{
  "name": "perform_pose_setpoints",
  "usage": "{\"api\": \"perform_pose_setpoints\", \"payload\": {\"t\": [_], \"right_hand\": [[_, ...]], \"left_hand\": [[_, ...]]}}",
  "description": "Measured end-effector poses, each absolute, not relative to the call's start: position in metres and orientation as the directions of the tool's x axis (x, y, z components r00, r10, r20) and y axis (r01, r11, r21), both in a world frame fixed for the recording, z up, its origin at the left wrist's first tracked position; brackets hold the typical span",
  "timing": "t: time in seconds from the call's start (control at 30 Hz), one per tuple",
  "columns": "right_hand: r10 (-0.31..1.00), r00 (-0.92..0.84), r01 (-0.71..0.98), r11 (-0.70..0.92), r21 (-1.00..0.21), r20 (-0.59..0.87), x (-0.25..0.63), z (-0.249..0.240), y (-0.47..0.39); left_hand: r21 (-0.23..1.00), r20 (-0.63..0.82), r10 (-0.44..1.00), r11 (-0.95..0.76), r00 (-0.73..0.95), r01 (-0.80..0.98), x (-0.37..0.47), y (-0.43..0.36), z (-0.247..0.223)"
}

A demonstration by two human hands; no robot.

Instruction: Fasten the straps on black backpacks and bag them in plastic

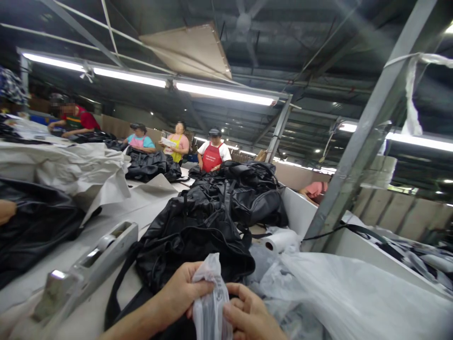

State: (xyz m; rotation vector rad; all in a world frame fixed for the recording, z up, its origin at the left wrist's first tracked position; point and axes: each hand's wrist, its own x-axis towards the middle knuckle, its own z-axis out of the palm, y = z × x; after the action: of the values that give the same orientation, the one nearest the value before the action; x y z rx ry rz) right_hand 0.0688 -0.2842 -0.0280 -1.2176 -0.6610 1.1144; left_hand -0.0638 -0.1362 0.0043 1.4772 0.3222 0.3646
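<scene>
My left hand (191, 285) pinches the upper end of a clear plastic bag (211, 307), thumb on top. From the other side, my right hand (246, 311) has its curled fingers and thumb on the edge of the same bag. The plastic is gathered into a narrow, folded strip, with small dark print near its top; what it contains, if anything, I cannot make out. Just beyond both hands lies a black bag (193, 245) with its mouth gaping toward me and a strap trailing to the left.
More black bags (255, 198) are heaped behind. A tape dispenser (95, 264) stands at left, near crumpled paper (71, 170). Clear plastic sheets (347, 278) and a white roll (283, 240) lie right, beside a metal post (368, 127). At far left, another person's hand (6, 211) shows. Several co-workers stand farther back.
</scene>
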Motion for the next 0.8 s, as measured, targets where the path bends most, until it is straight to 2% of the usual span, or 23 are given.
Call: {"api": "perform_pose_setpoints", "payload": {"t": [0.07,0.13,0.27,0.33,0.4,0.47,0.5,0.53,0.57,0.6,0.67,0.73,0.8], "right_hand": [[0.924,0.350,-0.406,0.003,-0.914,-0.152,0.068,-0.023,-0.284],[0.875,0.450,-0.472,0.063,-0.879,-0.179,0.082,-0.010,-0.292],[0.689,0.710,-0.388,0.215,-0.896,-0.142,0.118,0.025,-0.313],[0.542,0.840,-0.229,0.300,-0.926,-0.032,0.121,0.046,-0.320],[0.278,0.942,0.079,0.355,-0.932,0.186,0.111,0.067,-0.324],[-0.011,0.863,0.487,0.287,-0.825,0.505,0.094,0.079,-0.322],[-0.058,0.751,0.652,0.219,-0.726,0.658,0.087,0.078,-0.318],[0.010,0.639,0.759,0.159,-0.632,0.770,0.081,0.072,-0.313],[0.162,0.534,0.822,0.132,-0.554,0.830,0.076,0.062,-0.307],[0.392,0.448,0.842,0.118,-0.527,0.804,0.074,0.048,-0.299],[0.759,0.303,0.827,0.090,-0.554,0.576,0.074,0.016,-0.285],[0.919,0.174,0.820,0.065,-0.569,0.355,0.077,-0.010,-0.274],[0.960,0.092,0.816,0.079,-0.573,0.264,0.080,-0.022,-0.268]], "left_hand": [[1.000,0.011,0.403,-0.010,0.915,-0.007,-0.067,-0.135,0.004],[0.987,0.013,0.397,-0.151,0.918,0.052,-0.073,-0.126,-0.001],[0.888,0.028,0.402,-0.430,0.915,0.161,-0.087,-0.099,-0.009],[0.799,0.091,0.423,-0.571,0.901,0.187,-0.093,-0.088,-0.007],[0.654,0.181,0.421,-0.727,0.889,0.211,-0.097,-0.080,-0.002],[0.488,0.225,0.375,-0.842,0.900,0.229,-0.098,-0.077,0.001],[0.411,0.219,0.344,-0.881,0.913,0.234,-0.097,-0.076,0.001],[0.342,0.202,0.316,-0.910,0.927,0.236,-0.096,-0.075,0.001],[0.278,0.183,0.293,-0.931,0.938,0.237,-0.093,-0.075,-0.001],[0.218,0.166,0.278,-0.946,0.946,0.240,-0.089,-0.074,-0.003],[0.112,0.147,0.265,-0.962,0.953,0.250,-0.079,-0.071,-0.007],[0.020,0.146,0.252,-0.968,0.957,0.251,-0.067,-0.065,-0.010],[-0.055,0.143,0.221,-0.971,0.965,0.231,-0.056,-0.058,-0.012]]}}
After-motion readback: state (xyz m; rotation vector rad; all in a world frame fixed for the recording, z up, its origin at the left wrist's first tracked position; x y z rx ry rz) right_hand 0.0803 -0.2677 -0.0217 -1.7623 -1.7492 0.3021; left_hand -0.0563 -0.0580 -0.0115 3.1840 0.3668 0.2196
